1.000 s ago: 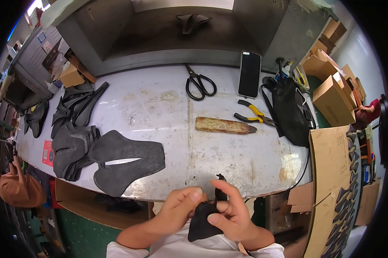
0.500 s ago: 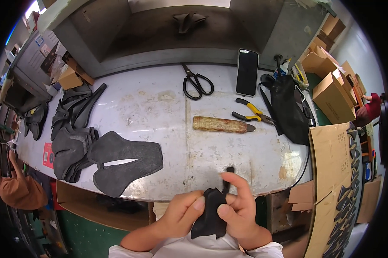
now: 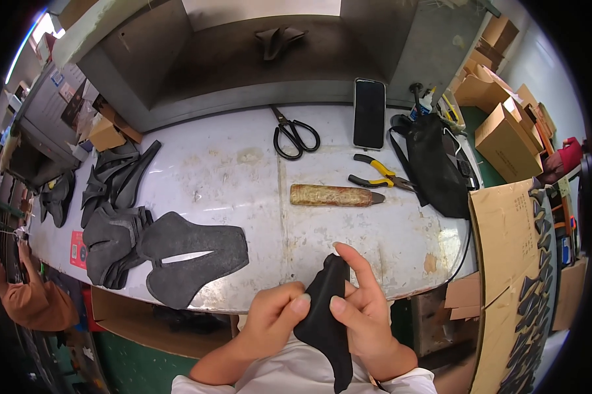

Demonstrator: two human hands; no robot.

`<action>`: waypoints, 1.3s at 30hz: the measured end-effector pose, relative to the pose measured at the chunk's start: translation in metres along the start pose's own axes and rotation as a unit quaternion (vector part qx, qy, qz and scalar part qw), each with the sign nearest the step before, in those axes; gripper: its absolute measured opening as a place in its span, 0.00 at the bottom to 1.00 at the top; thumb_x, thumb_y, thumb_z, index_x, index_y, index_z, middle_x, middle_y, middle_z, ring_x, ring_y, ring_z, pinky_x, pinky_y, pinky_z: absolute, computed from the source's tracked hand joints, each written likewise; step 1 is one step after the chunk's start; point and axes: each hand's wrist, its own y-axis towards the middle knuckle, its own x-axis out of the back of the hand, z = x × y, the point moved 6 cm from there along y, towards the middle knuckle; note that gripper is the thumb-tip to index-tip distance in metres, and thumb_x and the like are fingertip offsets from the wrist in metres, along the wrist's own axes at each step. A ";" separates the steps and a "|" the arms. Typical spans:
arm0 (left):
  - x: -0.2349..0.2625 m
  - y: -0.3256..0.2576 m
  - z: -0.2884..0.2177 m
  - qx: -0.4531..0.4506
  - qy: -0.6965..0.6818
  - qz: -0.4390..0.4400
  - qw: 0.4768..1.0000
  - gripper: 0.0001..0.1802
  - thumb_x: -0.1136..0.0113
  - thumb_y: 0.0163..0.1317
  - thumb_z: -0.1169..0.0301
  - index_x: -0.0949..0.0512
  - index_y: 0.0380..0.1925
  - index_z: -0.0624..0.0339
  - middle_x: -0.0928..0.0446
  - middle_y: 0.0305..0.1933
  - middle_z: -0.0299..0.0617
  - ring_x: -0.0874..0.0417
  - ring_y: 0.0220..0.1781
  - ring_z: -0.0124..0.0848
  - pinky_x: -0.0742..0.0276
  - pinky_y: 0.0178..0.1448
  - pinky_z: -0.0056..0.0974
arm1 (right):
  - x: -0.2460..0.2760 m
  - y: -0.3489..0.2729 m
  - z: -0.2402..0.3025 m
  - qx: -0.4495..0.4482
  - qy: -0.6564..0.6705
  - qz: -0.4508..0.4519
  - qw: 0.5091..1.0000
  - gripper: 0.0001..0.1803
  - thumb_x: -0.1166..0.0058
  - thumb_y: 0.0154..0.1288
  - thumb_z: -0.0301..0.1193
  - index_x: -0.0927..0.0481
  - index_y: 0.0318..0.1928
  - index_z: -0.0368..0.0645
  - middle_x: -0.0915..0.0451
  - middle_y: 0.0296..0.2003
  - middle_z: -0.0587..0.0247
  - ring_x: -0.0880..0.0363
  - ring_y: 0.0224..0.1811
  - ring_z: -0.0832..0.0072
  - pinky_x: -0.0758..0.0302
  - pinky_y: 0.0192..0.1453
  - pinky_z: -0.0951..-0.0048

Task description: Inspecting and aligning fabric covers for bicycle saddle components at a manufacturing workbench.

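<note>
Between my two hands, close to my body at the table's front edge, is a curved black saddle-shaped piece (image 3: 326,318). My left hand (image 3: 273,322) pinches its left side with the thumb on top. On the other side, my right hand (image 3: 368,318) grips it with the thumb pressed on its face, while the index finger reaches up by its upper tip. The lower end hangs down in front of my white clothing. To the left on the table lies a flat grey saddle-shaped sheet (image 3: 211,262) with a slit, next to a stack of similar pieces (image 3: 109,246).
Beyond my hands lie a tool with a wrapped handle (image 3: 332,196), yellow-black pliers (image 3: 384,177), black-handled scissors (image 3: 297,139), a phone (image 3: 369,115) and a black bag (image 3: 434,167). A grey metal box (image 3: 276,98) stands behind. Cardboard (image 3: 506,249) flanks the right; another person (image 3: 40,299) is at far left.
The black piece has been turned and opened out, showing longer, with its tip higher and its lower end hanging further down. Both hands still hold it. The view has shifted slightly.
</note>
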 end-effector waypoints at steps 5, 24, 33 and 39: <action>-0.002 0.005 -0.005 0.051 -0.104 0.004 0.993 0.17 0.44 0.70 0.63 0.25 0.29 0.67 0.30 0.23 0.31 0.33 0.26 0.19 0.38 0.29 0.29 | 0.001 0.002 -0.001 0.086 -0.055 -0.058 0.993 0.38 0.51 0.71 0.21 0.54 0.75 0.45 0.24 0.53 0.56 0.25 0.53 0.76 0.29 0.60 0.73; 0.000 0.010 0.006 0.010 0.022 -0.045 0.999 0.14 0.46 0.70 0.69 0.25 0.25 0.65 0.25 0.16 0.35 0.22 0.19 0.25 0.29 0.23 0.33 | 0.011 0.010 -0.014 -0.003 0.096 -0.122 0.988 0.30 0.52 0.73 0.26 0.43 0.73 0.45 0.25 0.54 0.62 0.24 0.55 0.72 0.28 0.63 0.66; -0.008 -0.010 0.050 0.143 -0.257 -0.105 0.950 0.27 0.62 0.77 0.54 0.25 0.33 0.65 0.27 0.25 0.37 0.28 0.23 0.23 0.35 0.26 0.27 | 0.006 0.000 0.034 0.004 0.316 0.210 0.925 0.39 0.78 0.69 0.70 0.35 0.51 0.47 0.44 0.17 0.72 0.44 0.20 0.77 0.44 0.29 0.71; -0.050 -0.030 0.059 0.278 -0.342 0.140 0.887 0.29 0.65 0.76 0.49 0.28 0.27 0.60 0.31 0.24 0.34 0.34 0.24 0.22 0.39 0.28 0.28 | 0.014 0.021 0.024 0.010 0.323 0.254 0.911 0.44 0.77 0.68 0.71 0.40 0.67 0.49 0.42 0.18 0.69 0.44 0.22 0.74 0.44 0.31 0.69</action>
